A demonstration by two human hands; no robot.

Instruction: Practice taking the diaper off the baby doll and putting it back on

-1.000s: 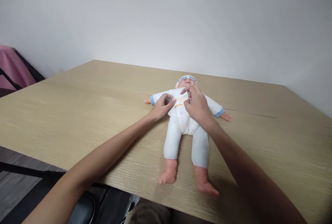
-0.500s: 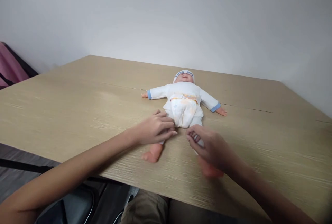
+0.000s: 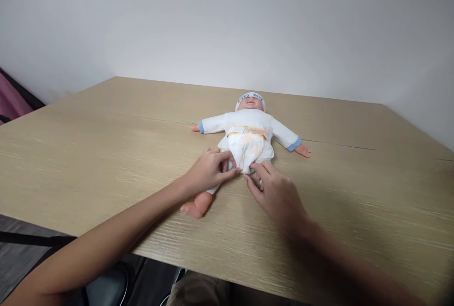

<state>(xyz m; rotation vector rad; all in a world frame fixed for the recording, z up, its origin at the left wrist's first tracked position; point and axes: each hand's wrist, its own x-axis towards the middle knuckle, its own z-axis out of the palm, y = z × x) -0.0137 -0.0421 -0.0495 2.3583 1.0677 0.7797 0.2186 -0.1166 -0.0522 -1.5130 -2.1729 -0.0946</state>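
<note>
Over the camera I see the tabletop (image 3: 106, 169), a doll (image 3: 248, 118) lying face-up on it, and the diaper (image 3: 244, 147) around its hips. My left hand (image 3: 208, 170) pinches the diaper's lower edge; my right hand (image 3: 278, 190) touches the opposite side, though I can't tell if it's pinching.

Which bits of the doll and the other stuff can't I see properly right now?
All in the head view:
- Doll: one foot is hidden behind the right hand.
- Diaper: the printed picture on its front is too small to make out.
- Left hand: too small to tell if its fingertips pinch the diaper or just touch it.
- Pink cloth: cut off by the left edge.
</note>
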